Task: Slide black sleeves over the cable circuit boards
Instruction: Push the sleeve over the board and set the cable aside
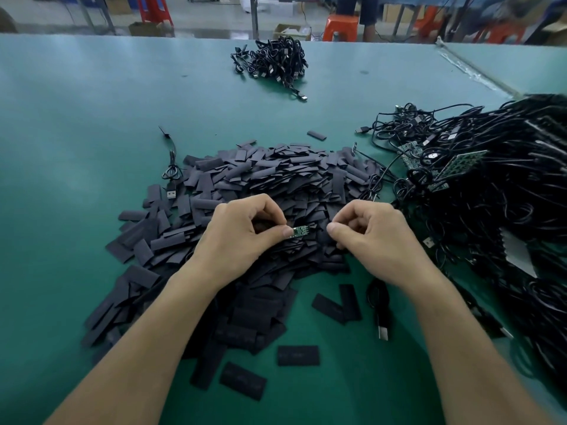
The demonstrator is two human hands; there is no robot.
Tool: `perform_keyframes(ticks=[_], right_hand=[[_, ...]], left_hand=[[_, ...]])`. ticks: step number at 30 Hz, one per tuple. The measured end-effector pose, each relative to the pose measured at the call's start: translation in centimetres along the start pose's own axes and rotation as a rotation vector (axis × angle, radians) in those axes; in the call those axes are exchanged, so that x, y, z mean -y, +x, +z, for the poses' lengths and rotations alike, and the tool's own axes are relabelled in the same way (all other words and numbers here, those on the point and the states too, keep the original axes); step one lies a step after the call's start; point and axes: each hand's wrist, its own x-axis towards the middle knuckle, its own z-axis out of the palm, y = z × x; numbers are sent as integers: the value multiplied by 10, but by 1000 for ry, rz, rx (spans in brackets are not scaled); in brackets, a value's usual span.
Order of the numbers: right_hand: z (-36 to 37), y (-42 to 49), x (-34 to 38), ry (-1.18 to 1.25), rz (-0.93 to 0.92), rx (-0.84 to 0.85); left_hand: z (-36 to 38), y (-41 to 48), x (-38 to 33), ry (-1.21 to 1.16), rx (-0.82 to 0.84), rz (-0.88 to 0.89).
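- Left hand (245, 233): fingers curled, with thumb and forefinger pinching one end of a small green circuit board (299, 232). Something dark sits inside the curled fingers, but what it is cannot be told.
- Circuit board: held level just above the near slope of the sleeve pile (260, 179), between the two hands. Its free end points toward the right hand.
- Right hand (369, 237): fingers curled, with the thumb pressed against the forefinger, just beside the board's free end. Whether anything thin is pinched there cannot be told.
- Sleeve pile: a broad mound of flat black sleeves on the green table (76, 133), under both wrists (a few loose sleeves (298, 355) lie apart at the near edge).
- Cable heap (491, 210): a dense black tangle at the right, touching the pile, with green board panels (460, 165) lying on top.
- Cable bundle (273, 61): a smaller bundle, well apart at the far side of the table.
- USB plug (382, 332): lies near the right forearm.
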Motion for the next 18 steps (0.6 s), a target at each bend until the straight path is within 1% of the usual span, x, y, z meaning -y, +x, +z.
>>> perform_keyframes(ticks=[3, 8, 10, 12, 15, 18], right_hand=[[0, 1, -1, -41, -30, 30], [-4, -1, 0, -52, -49, 80], [-3, -1, 1, -26, -45, 71], [-3, -1, 1, -24, -52, 34], [-4, 0, 2, 36, -58, -55], [-4, -1, 5, 117, -63, -91]], left_hand=[[-1, -1, -1, 35, 20, 19], [-4, -3, -5, 263, 91, 112], [-6, -5, -8, 342, 86, 156], [-7, -6, -12, 400, 46, 193], [-7, -7, -14, 402, -8, 182], [-6, -7, -13, 289, -2, 107]])
